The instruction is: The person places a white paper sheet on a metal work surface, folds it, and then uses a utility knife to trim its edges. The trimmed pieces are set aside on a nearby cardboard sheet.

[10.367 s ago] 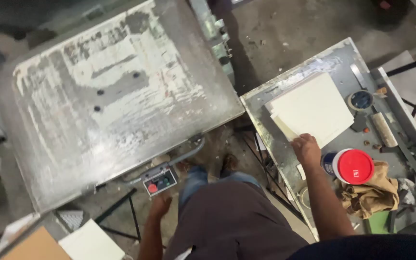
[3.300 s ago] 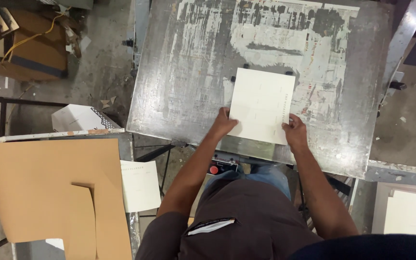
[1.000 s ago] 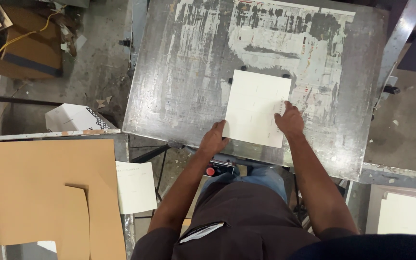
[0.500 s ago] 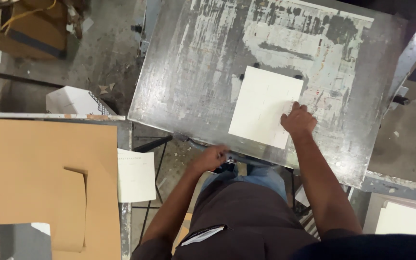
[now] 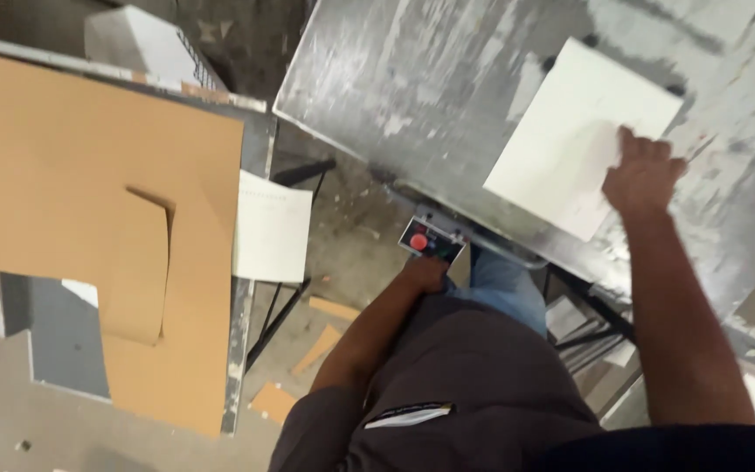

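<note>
A pale cream square sheet (image 5: 570,131) lies flat on the worn grey metal table (image 5: 412,79). My right hand (image 5: 642,170) presses on the sheet's near right edge, fingers spread. My left hand (image 5: 423,271) is down below the table's front edge, right under a small control box (image 5: 431,239) with a red button and a green one. Whether my fingers touch the box I cannot tell.
A side stand at the left carries large brown cardboard sheets (image 5: 89,201) and a white paper sheet (image 5: 271,227). A white box (image 5: 146,44) stands behind it. Cardboard scraps (image 5: 321,336) lie on the dirty concrete floor.
My left hand has left the sheet and dropped below the table's front edge to the control box. My right hand stays on the sheet. The view has swung left.
</note>
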